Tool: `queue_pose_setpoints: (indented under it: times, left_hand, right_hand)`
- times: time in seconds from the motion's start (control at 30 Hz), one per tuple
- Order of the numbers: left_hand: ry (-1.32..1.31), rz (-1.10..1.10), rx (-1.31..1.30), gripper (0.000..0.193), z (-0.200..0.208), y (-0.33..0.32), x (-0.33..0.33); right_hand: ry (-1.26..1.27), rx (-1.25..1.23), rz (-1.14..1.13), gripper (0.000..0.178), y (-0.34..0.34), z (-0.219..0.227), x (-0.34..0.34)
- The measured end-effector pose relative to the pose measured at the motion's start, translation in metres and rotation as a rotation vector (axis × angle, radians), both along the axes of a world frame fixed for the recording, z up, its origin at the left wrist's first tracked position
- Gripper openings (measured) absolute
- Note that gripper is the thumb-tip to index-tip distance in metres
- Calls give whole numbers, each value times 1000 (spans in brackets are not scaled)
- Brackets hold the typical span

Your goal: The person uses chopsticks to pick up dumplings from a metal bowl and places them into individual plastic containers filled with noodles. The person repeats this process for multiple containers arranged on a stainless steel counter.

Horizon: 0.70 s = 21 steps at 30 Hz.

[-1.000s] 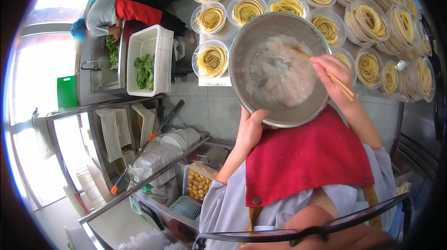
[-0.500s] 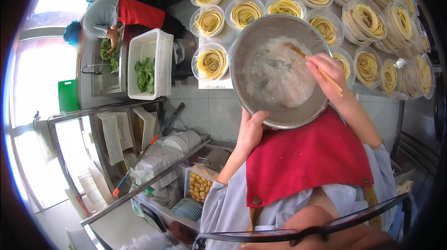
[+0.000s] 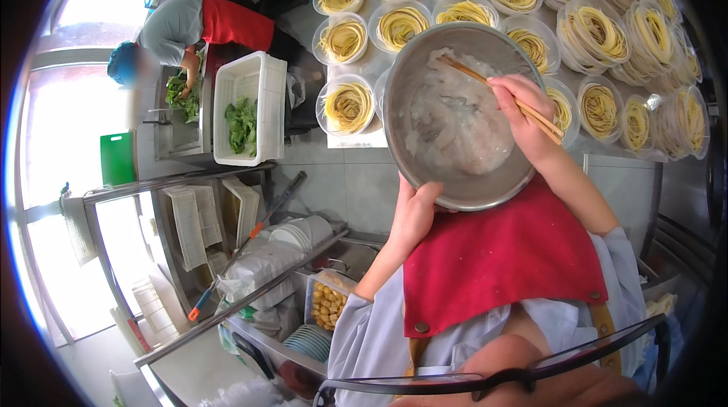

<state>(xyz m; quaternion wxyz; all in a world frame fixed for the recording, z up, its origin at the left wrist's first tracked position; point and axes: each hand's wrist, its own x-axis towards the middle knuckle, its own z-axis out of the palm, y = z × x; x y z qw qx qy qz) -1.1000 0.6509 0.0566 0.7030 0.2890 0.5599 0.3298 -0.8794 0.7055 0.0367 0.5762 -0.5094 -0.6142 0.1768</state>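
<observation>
Steel bowl [image 3: 462, 115] in left hand [image 3: 413, 214] overhangs noodle tubs [image 3: 349, 108], right hand [image 3: 523, 115] gripping chopsticks [image 3: 500, 96].

Bright window [image 3: 53, 157]; steel shelving [image 3: 227, 255]; grey tiled floor [image 3: 356, 187]

There was 1 steel bowl [image 3: 462, 115], 1 pair of chopsticks [image 3: 500, 95], 1 white crate [image 3: 246, 108] and 1 green cutting board [image 3: 117, 158]. At least 15 clear tubs of noodles [image 3: 349, 108] showed singly on the counter, with further stacked ones at the right too crowded to count. 2 people were visible: the wearer and 1 co-worker [image 3: 182, 28].
</observation>
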Motion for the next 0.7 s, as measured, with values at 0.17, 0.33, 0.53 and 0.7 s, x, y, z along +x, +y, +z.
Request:
queue_pose_setpoints:
  times: [0.17,0.33,0.53,0.7]
  left_hand:
    - [-51,-119,26,53,-3,3,-5]
    - [9,-154,54,52,-2,4,-3]
    - [-25,10,-87,42,-3,1,-2]
    - [-23,173,-125,38,-4,-10,-5]
  right_hand:
    - [825,-355,53,24,5,-19,-17]
    - [1475,-636,392,28,4,-49,-9]
    - [1563,-524,496,27,-5,-28,24]
    - [1392,-316,223,27,-3,-31,92]
